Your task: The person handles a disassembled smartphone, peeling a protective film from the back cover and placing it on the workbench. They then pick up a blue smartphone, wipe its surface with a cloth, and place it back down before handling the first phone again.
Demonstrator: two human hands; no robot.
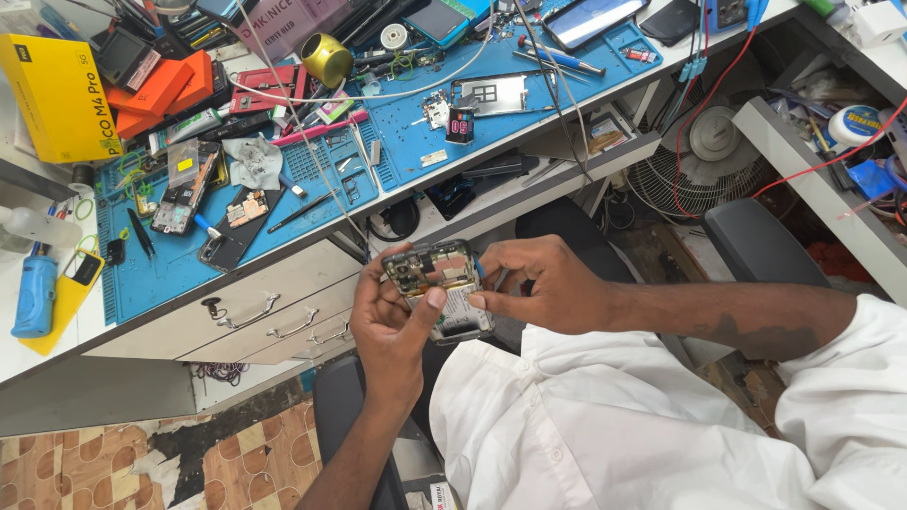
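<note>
Here, cradling an opened phone (437, 288) in the left hand (387, 326), thumb pressed down to steady it, right hand (543, 288) fingertips pinching its edge above a blue work mat (406, 142).

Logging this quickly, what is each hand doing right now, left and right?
Left hand: closed around the opened phone, thumb on its exposed inside.
Right hand: gripping the same phone's far edge, fingertips pinched on it.
</note>
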